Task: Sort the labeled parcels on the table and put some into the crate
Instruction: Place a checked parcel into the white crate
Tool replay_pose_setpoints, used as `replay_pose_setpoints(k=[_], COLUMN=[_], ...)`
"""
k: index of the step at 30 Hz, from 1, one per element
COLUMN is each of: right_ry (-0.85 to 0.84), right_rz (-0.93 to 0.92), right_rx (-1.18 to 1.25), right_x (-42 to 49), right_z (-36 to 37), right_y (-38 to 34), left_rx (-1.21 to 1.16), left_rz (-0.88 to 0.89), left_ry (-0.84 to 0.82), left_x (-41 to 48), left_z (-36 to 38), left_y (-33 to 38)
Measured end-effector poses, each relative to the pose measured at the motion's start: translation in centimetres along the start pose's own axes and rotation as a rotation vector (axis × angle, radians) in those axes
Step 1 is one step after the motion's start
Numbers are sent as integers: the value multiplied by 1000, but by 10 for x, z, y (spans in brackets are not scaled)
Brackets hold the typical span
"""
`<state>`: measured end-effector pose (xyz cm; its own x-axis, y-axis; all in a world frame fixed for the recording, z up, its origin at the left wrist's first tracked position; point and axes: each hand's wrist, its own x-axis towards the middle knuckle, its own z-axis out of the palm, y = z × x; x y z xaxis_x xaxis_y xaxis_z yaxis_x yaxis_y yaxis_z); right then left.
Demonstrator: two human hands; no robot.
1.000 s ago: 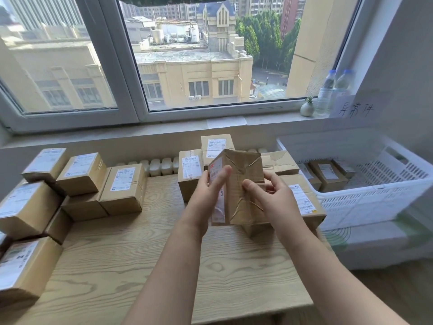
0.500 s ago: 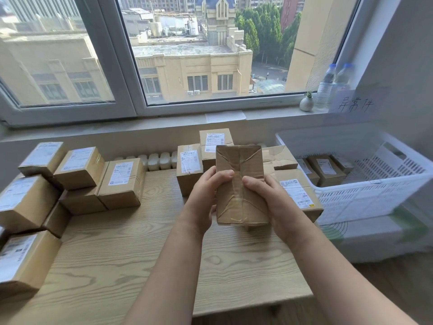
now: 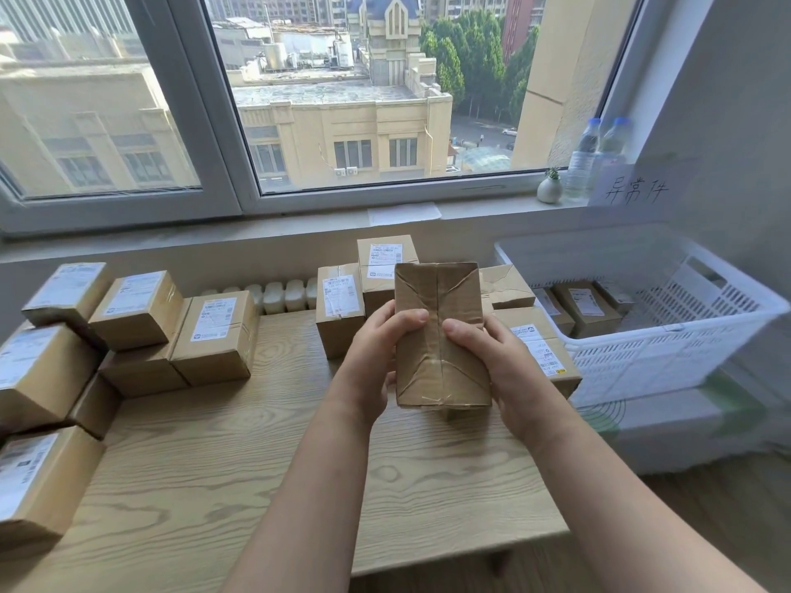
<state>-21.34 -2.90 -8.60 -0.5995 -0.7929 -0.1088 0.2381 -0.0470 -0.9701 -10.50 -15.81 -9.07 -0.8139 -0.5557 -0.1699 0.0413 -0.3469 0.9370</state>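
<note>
A crumpled brown parcel (image 3: 441, 336) is held upright above the wooden table (image 3: 222, 464), its taped, unlabelled face toward me. My left hand (image 3: 376, 357) grips its left side with the thumb on the front. My right hand (image 3: 492, 361) grips its right side the same way. Behind the parcel stand several labelled parcels (image 3: 340, 310). A labelled parcel (image 3: 539, 348) lies just right of my right hand. The white slatted crate (image 3: 667, 348) stands to the right of the table and holds three labelled parcels (image 3: 586, 306).
Several labelled boxes (image 3: 141, 327) are stacked along the table's left side. A windowsill runs behind, carrying two water bottles (image 3: 595, 160), a small white vase (image 3: 549, 190) and a handwritten paper sign (image 3: 633, 192). A row of small white containers (image 3: 282, 295) sits at the table's back edge.
Both hands have turned the parcel: its labelled side, seen edge-on a second ago, is out of sight and the plain taped face points at me. The parcel stays in the same place.
</note>
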Motion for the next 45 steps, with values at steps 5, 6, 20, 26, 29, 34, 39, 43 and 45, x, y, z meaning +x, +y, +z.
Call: replay_pose_setpoints(k=[5,6,20,26,29,34,39,43,45], right_ry=[-15,10,209,181,97,4,52,39,44], right_rz=[25,42,-40,-104,-16,62,13,7,17], right_rx=[-94,-76,-141,-129,-100,-25,-1,-56,-77], right_x=[-1,0,0,2,4,5,4,5,5], right_z=[-2,-3,-14,-6,-4,-3,0,0,2], right_y=[-3,-3,-5,-5,-7,-6,-5,-5,-4], left_rx=[-107,-162,-42,18,-46,-94,-85,-112,-121], left_rz=[1,-11,96,71,75,89,74,71,59], left_ry=[3,-9,262,174,162,132,132,124,115], left_x=[-4,-6,1,-3,-4,-4,-5,-6,-6], left_z=[-1,-1,3,12,11,6,3,1,-1], left_y=[8,10,11,15,16,12,14,14,14])
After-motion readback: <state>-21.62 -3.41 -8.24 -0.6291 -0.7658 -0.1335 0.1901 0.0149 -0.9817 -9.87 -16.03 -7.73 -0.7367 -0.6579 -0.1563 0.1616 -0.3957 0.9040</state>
